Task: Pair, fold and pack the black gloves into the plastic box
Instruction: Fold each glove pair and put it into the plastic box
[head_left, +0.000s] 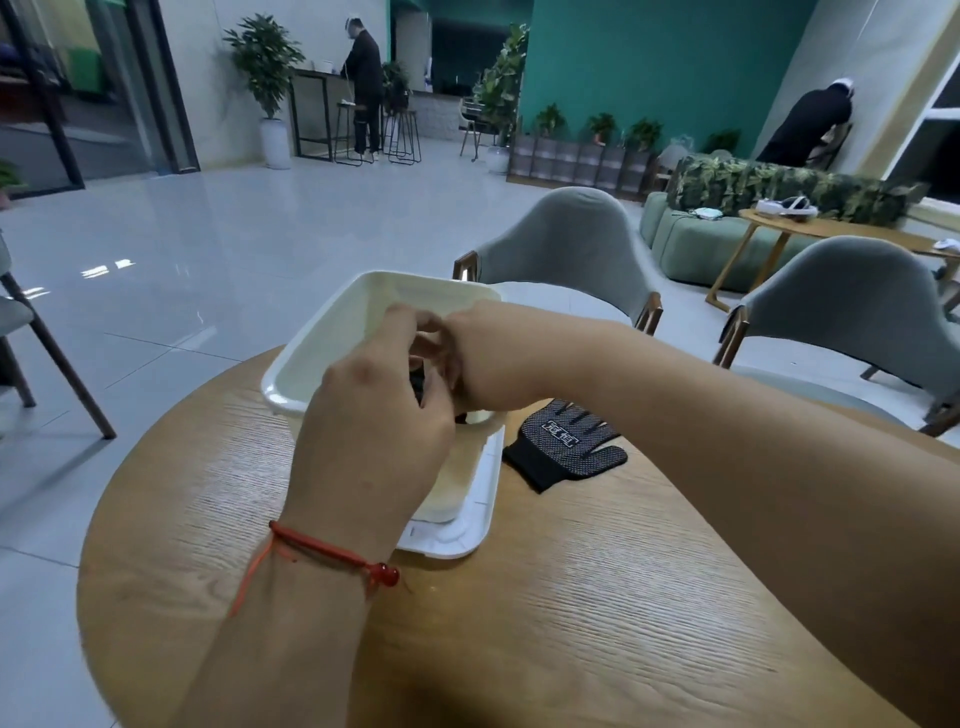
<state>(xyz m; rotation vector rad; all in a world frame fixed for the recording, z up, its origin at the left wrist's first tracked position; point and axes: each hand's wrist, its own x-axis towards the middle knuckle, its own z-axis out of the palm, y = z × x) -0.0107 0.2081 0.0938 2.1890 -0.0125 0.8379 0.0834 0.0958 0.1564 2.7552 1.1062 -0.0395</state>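
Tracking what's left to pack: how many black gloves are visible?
2: one glove on the table right of the box; black fabric, likely another, between left hand and right hand. More may be hidden.

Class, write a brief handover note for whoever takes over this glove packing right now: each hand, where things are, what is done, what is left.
Left hand and right hand: both curled round a small black bundle, mostly hidden, over the open white plastic box.
Flat white lid: under the box's near end, on the round wooden table.
Black dotted glove: flat on the table, right of the box.
Done: nothing visibly packed.
Left: put the bundle in, then pack the loose glove.
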